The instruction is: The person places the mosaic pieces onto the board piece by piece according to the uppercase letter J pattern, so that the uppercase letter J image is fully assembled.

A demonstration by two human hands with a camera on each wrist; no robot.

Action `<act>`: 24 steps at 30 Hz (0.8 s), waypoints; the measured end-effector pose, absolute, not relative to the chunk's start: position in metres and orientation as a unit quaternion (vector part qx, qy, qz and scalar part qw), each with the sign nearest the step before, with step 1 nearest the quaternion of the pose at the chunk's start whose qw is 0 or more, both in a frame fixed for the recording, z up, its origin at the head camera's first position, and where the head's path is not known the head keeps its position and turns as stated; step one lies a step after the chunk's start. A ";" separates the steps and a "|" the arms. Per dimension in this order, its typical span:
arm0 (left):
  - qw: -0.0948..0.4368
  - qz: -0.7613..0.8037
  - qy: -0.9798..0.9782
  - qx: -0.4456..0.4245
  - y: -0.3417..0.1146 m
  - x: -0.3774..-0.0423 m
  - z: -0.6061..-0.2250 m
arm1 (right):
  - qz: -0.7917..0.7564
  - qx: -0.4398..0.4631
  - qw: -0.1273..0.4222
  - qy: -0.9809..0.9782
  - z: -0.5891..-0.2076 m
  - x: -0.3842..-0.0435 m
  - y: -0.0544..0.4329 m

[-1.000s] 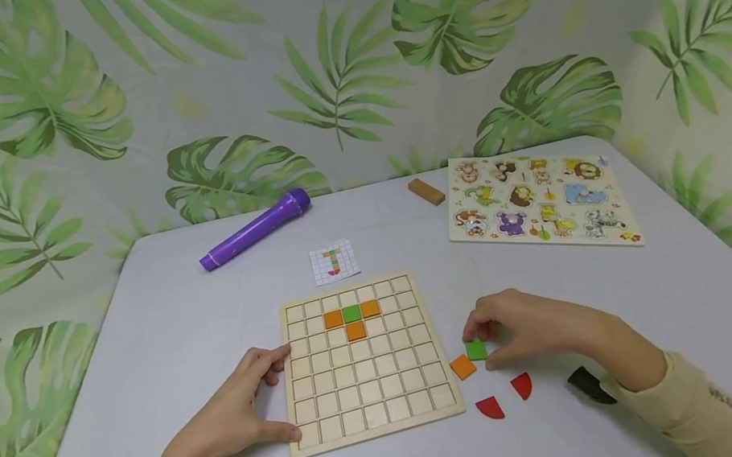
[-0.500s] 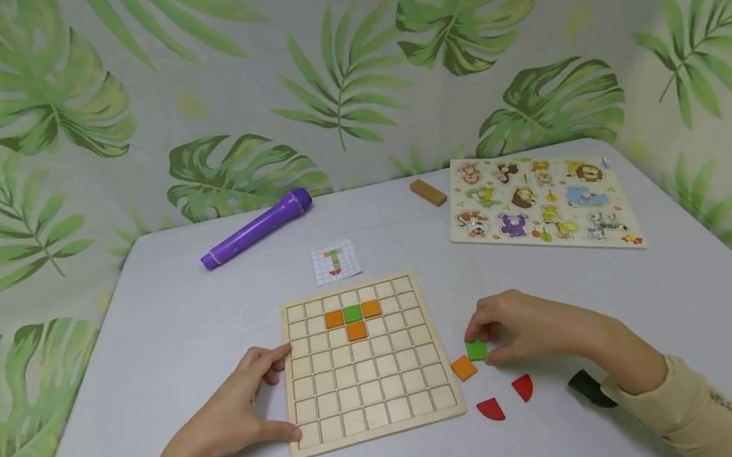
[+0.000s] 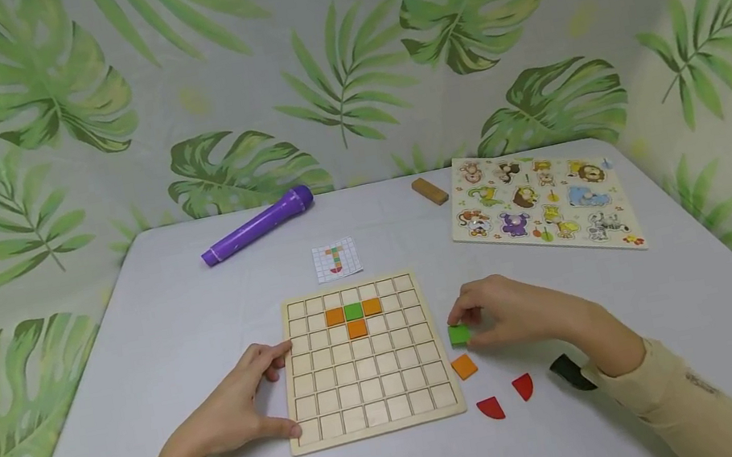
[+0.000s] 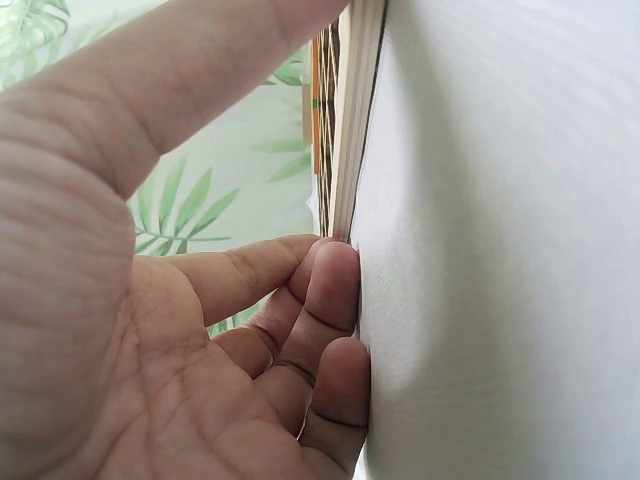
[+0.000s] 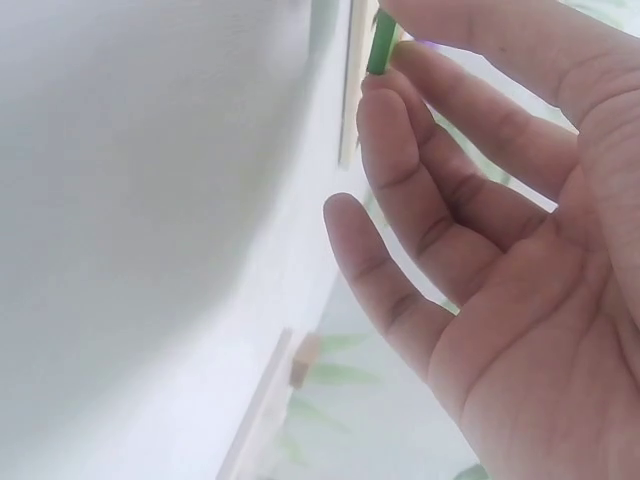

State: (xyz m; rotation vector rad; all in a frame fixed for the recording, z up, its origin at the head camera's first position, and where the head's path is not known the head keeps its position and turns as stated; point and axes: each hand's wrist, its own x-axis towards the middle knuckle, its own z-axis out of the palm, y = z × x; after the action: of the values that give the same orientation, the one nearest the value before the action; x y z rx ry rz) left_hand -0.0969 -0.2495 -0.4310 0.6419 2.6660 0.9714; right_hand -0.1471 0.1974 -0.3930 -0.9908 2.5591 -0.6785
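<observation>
A wooden grid board [image 3: 379,388] lies flat on the table. Three orange squares and one green square [image 3: 353,312] sit in its upper cells, in a T shape. At the board's left edge rests my left hand [image 3: 233,415], thumb on the near corner and index fingertip farther up; the left wrist view shows its fingertips against the board's side [image 4: 352,130]. My right hand [image 3: 509,313] pinches a green square tile [image 3: 459,334] just off the board's right edge. In the right wrist view the tile [image 5: 381,42] stands edge-on between thumb and fingertips, over the tablecloth.
Right of the board lie a loose orange square [image 3: 465,366] and two red quarter-circles [image 3: 491,408]. Behind it is a small pattern card [image 3: 336,259]. Farther back are a purple toy microphone [image 3: 257,226], a wooden block [image 3: 430,191] and an animal puzzle board [image 3: 538,202].
My right hand has lifted the green tile and carried it left and slightly away from me, nearer the board. The left hand stays at the board's edge.
</observation>
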 end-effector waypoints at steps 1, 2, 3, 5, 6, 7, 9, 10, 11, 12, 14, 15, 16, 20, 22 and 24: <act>0.117 0.332 0.910 0.219 -0.249 -0.097 -0.431 | -0.236 -0.349 0.157 0.893 -0.393 -0.149 0.195; 0.117 0.333 0.910 0.219 -0.249 -0.097 -0.431 | -0.236 -0.353 0.157 0.892 -0.393 -0.150 0.192; 0.118 0.334 0.909 0.219 -0.249 -0.097 -0.430 | -0.236 -0.356 0.158 0.891 -0.392 -0.151 0.190; 0.118 0.334 0.909 0.218 -0.249 -0.097 -0.430 | -0.235 -0.362 0.158 0.888 -0.392 -0.154 0.184; 0.118 0.334 0.909 0.218 -0.249 -0.097 -0.430 | -0.235 -0.364 0.158 0.887 -0.392 -0.155 0.182; 0.118 0.334 0.909 0.218 -0.249 -0.097 -0.430 | -0.235 -0.365 0.158 0.887 -0.391 -0.156 0.179; 0.118 0.334 0.909 0.218 -0.249 -0.097 -0.430 | -0.235 -0.364 0.161 0.887 -0.390 -0.157 0.173; 0.117 0.334 0.909 0.218 -0.249 -0.097 -0.430 | -0.235 -0.364 0.163 0.886 -0.389 -0.158 0.169; 0.118 0.335 0.909 0.218 -0.249 -0.097 -0.430 | -0.234 -0.363 0.165 0.887 -0.389 -0.159 0.166; 0.118 0.336 0.909 0.218 -0.249 -0.097 -0.430 | -0.233 -0.362 0.167 0.887 -0.388 -0.159 0.162; 0.119 0.336 0.909 0.218 -0.249 -0.097 -0.431 | -0.230 -0.366 0.169 0.886 -0.388 -0.161 0.156; 0.120 0.336 0.908 0.218 -0.249 -0.097 -0.431 | -0.228 -0.371 0.170 0.884 -0.388 -0.161 0.152; 0.120 0.335 0.909 0.218 -0.249 -0.097 -0.431 | -0.227 -0.373 0.171 0.883 -0.389 -0.162 0.148; 0.119 0.334 0.909 0.220 -0.249 -0.097 -0.432 | -0.219 -0.386 0.170 0.880 -0.391 -0.165 0.134; 0.118 0.335 0.909 0.220 -0.249 -0.097 -0.431 | -0.219 -0.392 0.169 0.877 -0.391 -0.167 0.127; 0.117 0.335 0.909 0.220 -0.249 -0.097 -0.431 | -0.219 -0.402 0.166 0.873 -0.391 -0.169 0.120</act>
State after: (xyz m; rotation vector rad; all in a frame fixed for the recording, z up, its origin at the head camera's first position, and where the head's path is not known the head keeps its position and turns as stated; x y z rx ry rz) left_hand -0.0966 -0.2492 -0.4306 0.6444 2.6590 0.9798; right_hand -0.1685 0.1197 -0.3908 -1.1449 2.4862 -0.6236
